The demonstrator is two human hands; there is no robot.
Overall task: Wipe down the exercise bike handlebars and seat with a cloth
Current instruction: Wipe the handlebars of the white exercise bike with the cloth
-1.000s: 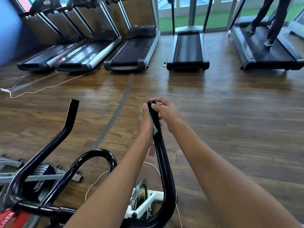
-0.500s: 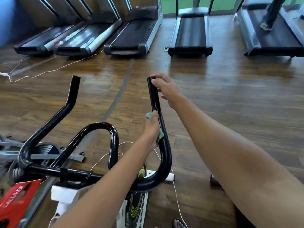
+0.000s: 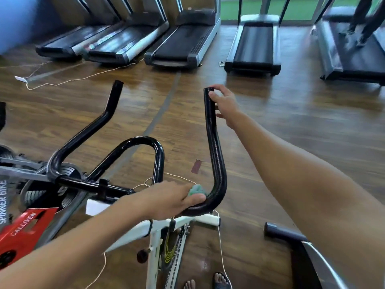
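Observation:
Black handlebars [image 3: 215,155] of a white-framed exercise bike [image 3: 154,232] fill the middle of the view. My left hand [image 3: 170,200] grips a green cloth [image 3: 195,189] against the lower bend of the right handlebar. My right hand [image 3: 226,104] holds the top end of that same bar, fingers curled round it. The left bar [image 3: 89,130] and the inner loop [image 3: 150,147] stand untouched. The seat is out of view.
Several treadmills [image 3: 183,44] line the back wall; a person's legs [image 3: 366,19] are on the far-right one. A red-and-grey spinner bike [image 3: 23,228] stands at the left. White cords [image 3: 68,80] trail over the wooden floor. Another machine's black bar [image 3: 285,233] sits at lower right.
My left hand has slid the cloth down the right handlebar from near the top to its lower bend. My right hand has stayed at the bar's tip.

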